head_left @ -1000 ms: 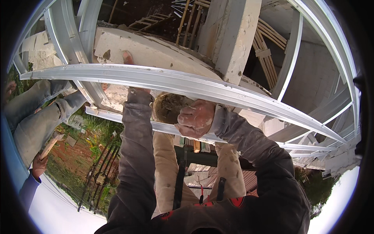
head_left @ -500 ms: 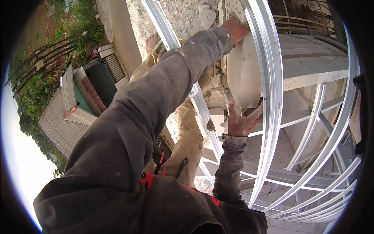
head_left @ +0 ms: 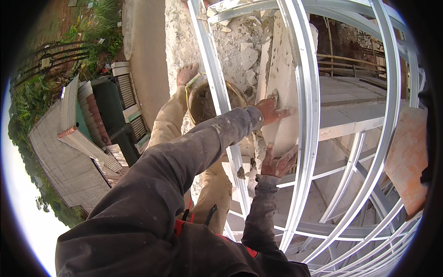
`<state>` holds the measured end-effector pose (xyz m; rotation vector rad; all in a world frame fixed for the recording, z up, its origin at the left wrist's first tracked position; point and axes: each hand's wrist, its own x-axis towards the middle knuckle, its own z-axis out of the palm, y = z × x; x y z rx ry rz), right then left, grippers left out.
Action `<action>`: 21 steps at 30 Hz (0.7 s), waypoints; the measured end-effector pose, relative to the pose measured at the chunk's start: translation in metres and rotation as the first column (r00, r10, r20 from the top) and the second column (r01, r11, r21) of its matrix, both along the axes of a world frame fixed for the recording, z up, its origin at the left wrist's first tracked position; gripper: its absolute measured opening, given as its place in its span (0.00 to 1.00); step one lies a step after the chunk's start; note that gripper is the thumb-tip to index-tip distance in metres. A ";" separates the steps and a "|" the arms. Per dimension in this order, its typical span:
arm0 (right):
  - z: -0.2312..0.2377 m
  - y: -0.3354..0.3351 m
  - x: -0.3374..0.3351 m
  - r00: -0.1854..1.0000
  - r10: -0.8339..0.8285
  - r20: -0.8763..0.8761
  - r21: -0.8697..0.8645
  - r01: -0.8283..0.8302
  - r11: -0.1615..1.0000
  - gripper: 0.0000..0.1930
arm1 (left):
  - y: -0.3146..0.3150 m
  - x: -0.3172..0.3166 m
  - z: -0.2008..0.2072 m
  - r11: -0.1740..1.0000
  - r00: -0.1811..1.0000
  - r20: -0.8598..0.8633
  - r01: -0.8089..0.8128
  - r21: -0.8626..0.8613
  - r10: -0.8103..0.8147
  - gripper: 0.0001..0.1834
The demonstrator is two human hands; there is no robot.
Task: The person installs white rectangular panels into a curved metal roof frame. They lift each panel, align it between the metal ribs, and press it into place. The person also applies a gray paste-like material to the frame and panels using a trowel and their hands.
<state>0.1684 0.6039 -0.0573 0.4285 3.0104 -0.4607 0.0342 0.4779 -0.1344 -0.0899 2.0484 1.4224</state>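
Block of pale concrete [head_left: 284,78]: along the inner edge of a crumbly ledge [head_left: 177,37], partly behind a galvanised steel channel [head_left: 308,92]. Left hand [head_left: 272,111] laid on its side, fingers splayed wide. Right hand [head_left: 279,165] spread too, at the near end; firm contact there cannot be told. Neither looks closed round anything.

Risks, as judged: block may tip or slide toward the lower level at right if one hand pushes harder than the other, or if grit beneath it rolls. Fingers could be pinched between block and channel. Bucket [head_left: 201,101], grimy inside, sits near a bare foot [head_left: 187,74]; a careless step could upset it.

Surface: rough, chalky, littered with broken chunks [head_left: 249,56]. Room: metal framing [head_left: 394,60] crowds the right, bamboo poles [head_left: 350,57] in shade beyond. Down left, rooftops [head_left: 69,147] and grass [head_left: 106,14].
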 end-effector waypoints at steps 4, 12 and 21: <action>0.007 -0.010 -0.017 1.000 0.004 0.002 0.268 -0.004 0.963 0.45 | -0.009 0.003 0.036 0.984 0.970 0.238 -0.082 0.159 0.043 0.60; -0.007 -0.009 -0.073 0.991 0.126 -0.039 0.023 -0.125 0.992 0.30 | 0.004 0.016 0.014 0.965 0.961 0.244 -0.176 0.192 0.127 0.59; -0.007 -0.013 -0.083 0.968 0.211 -0.138 0.092 -0.200 0.975 0.26 | -0.008 0.008 0.004 0.946 0.957 0.289 -0.096 0.310 0.003 0.58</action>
